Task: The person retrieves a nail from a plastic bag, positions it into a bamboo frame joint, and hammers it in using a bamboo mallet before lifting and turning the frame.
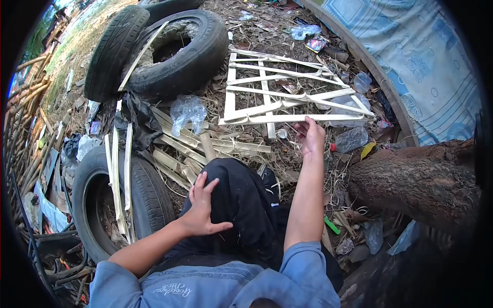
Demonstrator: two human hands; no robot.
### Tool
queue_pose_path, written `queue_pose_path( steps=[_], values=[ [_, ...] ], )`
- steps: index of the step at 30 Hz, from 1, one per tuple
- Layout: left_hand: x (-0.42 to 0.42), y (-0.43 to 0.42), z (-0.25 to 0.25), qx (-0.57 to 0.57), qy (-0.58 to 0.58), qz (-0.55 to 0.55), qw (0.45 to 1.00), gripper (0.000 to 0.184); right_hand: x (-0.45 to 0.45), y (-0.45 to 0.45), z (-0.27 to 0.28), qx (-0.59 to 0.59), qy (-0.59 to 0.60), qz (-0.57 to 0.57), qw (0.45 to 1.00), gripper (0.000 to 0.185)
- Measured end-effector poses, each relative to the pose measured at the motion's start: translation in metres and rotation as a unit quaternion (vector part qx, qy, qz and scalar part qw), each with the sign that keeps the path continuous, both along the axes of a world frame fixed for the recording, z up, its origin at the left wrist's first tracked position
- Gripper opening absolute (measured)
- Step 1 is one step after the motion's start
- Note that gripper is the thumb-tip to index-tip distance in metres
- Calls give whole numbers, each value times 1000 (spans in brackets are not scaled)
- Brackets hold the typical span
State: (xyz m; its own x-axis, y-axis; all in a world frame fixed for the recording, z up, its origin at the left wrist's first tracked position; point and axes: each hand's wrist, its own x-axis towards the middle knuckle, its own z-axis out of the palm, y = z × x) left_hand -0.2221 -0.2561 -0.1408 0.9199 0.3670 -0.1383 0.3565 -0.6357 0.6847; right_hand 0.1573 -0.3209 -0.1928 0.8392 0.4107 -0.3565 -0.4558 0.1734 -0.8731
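Note:
A lattice frame of pale split bamboo strips (267,107) lies on the littered ground ahead of me. My right hand (311,137) is just below its near bar, fingers loosely curled and apart; the index fingertip meets or nearly meets that bar. Nothing shows gripped in this hand. My left hand (201,206) hovers at my bent knee in dark trousers (231,190), thumb and fingers spread, holding nothing. Beyond that knee lies a pile of split bamboo pieces (239,147). A short thick piece of bamboo or wood (207,146) stands out near the knee.
Old tyres lie at the upper left (213,49) and left (151,187), with bamboo strips (128,169) leaning on the nearer one. A thick tree trunk (411,177) is at right, below a blue patterned sheet (411,56). A plastic bottle (352,139) and green-handled object (332,225) lie nearby.

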Motion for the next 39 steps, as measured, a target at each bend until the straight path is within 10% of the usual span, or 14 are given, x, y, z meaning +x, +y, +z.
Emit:
queue_pose_path(
  steps=[2, 7, 12, 15, 26, 33, 39],
  values=[
    [14, 4, 8, -50, -125, 130, 982, 93, 3, -11, 0, 13, 16, -13, 1000, 15],
    [106, 33, 26, -467, -138, 324, 811, 84, 7, -24, -11, 6, 5, -6, 1000, 15],
    [149, 49, 15, -593, -136, 389, 691, 74, 20, -32, -25, 11, -8, -32, 999, 14],
    [159, 77, -19, -536, 7, 279, 796, 61, 28, -43, -51, 8, 2, -56, 998, 14],
    [221, 95, -66, -489, 284, 101, 819, 34, 81, -71, -89, -29, -17, -102, 994, 16],
    [274, 52, -80, -64, 310, -53, 947, 40, 122, -99, -163, -151, -19, -129, 980, 17],
    [300, -10, -51, 133, 294, -167, 932, 40, 92, -97, -178, -128, -12, -102, 986, 16]
  ],
)
